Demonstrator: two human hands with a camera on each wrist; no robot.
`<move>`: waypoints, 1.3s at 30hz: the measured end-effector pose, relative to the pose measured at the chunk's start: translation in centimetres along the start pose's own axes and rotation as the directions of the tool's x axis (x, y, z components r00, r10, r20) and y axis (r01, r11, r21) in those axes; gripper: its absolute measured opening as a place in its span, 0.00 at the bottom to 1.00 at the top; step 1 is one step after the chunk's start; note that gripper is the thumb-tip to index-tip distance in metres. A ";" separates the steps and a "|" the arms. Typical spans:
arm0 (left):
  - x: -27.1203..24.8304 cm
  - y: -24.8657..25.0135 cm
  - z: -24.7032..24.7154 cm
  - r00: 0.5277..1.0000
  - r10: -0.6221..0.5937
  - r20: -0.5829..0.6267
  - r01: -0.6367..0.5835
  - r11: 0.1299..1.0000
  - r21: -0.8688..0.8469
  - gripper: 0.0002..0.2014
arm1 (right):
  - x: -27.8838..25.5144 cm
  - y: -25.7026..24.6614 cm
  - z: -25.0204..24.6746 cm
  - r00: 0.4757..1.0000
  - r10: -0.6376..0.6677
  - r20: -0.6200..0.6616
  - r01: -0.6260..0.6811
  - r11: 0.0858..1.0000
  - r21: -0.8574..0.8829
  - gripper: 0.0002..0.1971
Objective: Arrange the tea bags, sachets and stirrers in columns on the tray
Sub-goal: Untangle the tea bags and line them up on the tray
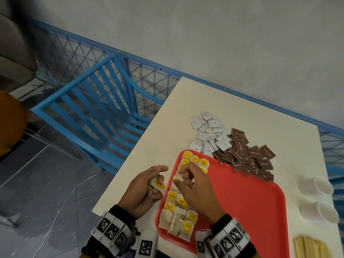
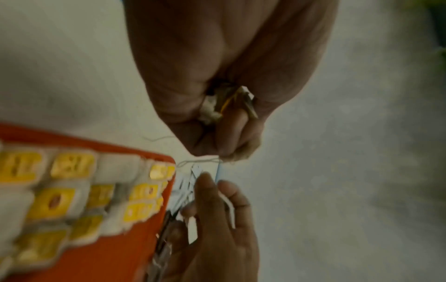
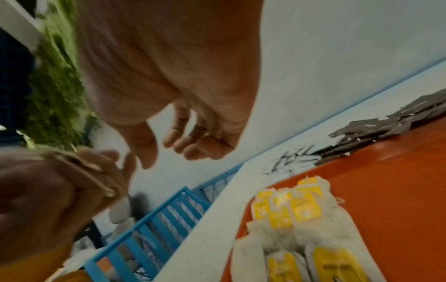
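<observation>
Looking down, I see my left hand (image 1: 144,190) clenched round a few tea bags (image 1: 156,184) just left of the red tray (image 1: 251,202). My right hand (image 1: 193,185) hovers over the tray's left side, fingers loosely curled; the head view hints at a bag under them, but I cannot tell whether that grip holds it. Yellow-tagged tea bags lie in columns (image 1: 181,218) along the tray's left edge. White sachets (image 1: 208,133) and brown sachets (image 1: 247,157) sit heaped on the worktop (image 1: 260,112) beyond the tray; the stirrers (image 1: 310,247) lie at its right.
</observation>
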State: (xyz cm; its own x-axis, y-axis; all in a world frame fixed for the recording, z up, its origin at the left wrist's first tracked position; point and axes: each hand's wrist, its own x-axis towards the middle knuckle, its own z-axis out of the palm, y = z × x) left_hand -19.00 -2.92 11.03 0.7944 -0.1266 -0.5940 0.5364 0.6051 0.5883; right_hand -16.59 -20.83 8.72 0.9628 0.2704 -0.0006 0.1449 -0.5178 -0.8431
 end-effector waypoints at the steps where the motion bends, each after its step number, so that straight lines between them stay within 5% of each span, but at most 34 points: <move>1: -0.1 0.1 0.6 0.999 -0.030 0.021 0.031 0.996 -0.083 0.13 | -0.9 -0.9 -0.7 0.990 -0.138 0.014 0.138 0.990 0.012 0.12; 4: 0.0 -0.4 2.0 0.991 -0.105 0.078 0.121 0.961 -0.247 0.11 | -2.4 -1.5 -1.5 0.914 -0.405 0.010 0.404 0.908 -0.116 0.17; 9: 0.3 -1.5 3.8 0.968 -0.184 0.173 0.227 0.935 -0.273 0.10 | -2.5 -0.9 -3.0 0.853 -0.513 -0.090 0.490 0.849 -0.197 0.08; 11: 0.4 -1.9 4.2 0.964 -0.195 0.181 0.229 0.955 -0.191 0.09 | -3.0 -1.5 -3.9 0.887 -0.448 -0.108 0.434 0.891 -0.132 0.07; 14: 1.1 -2.7 4.4 0.981 -0.169 0.091 0.174 0.984 -0.046 0.11 | -3.4 -2.6 -5.5 0.973 -0.153 -0.175 0.163 0.986 0.042 0.03; 17: 2.0 -3.5 3.8 0.982 0.084 -0.168 -0.038 0.965 0.261 0.11 | -3.5 -1.6 -6.7 0.964 0.178 -0.199 -0.129 0.963 0.238 0.05; 19: 1.7 -4.1 3.7 0.896 0.405 -0.183 -0.235 0.780 0.579 0.05 | -3.6 -0.7 -7.0 0.922 0.328 -0.206 -0.258 0.917 0.303 0.06; 20: 1.3 -4.2 4.1 0.843 0.535 -0.064 -0.348 0.632 0.692 0.01 | -3.7 -0.4 -7.0 0.905 0.370 -0.210 -0.295 0.901 0.318 0.05; 22: 0.4 -4.9 5.2 0.754 0.598 0.273 -0.535 0.317 0.783 0.08 | -3.7 -0.4 -6.7 0.887 0.409 -0.216 -0.324 0.883 0.340 0.05; 24: 0.0 -5.8 6.0 0.704 0.556 0.442 -0.623 0.184 0.760 0.19 | -3.8 -0.9 -6.5 0.892 0.408 -0.193 -0.302 0.857 0.418 0.06; 27: -0.1 -5.9 6.3 0.698 0.596 0.397 -0.615 0.213 0.760 0.23 | -3.8 -2.2 -6.7 0.919 0.375 -0.120 -0.270 0.822 0.502 0.09; 32: -0.5 -4.6 6.7 0.725 0.635 0.267 -0.561 0.319 0.764 0.16 | -3.6 -3.2 -7.0 0.906 0.414 -0.085 -0.330 0.819 0.470 0.14; 39: -0.3 -2.9 5.8 0.727 0.640 0.251 -0.554 0.329 0.765 0.04 | -3.3 -4.1 -6.8 0.927 0.368 -0.078 -0.292 0.834 0.468 0.16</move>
State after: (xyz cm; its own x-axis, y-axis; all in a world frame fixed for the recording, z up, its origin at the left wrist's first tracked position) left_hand -19.11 -9.22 12.72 0.9918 0.0981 0.0821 -0.0451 -0.3319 0.9422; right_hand -18.75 -25.17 15.83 0.9633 -0.0037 -0.2685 -0.2666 -0.1310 -0.9548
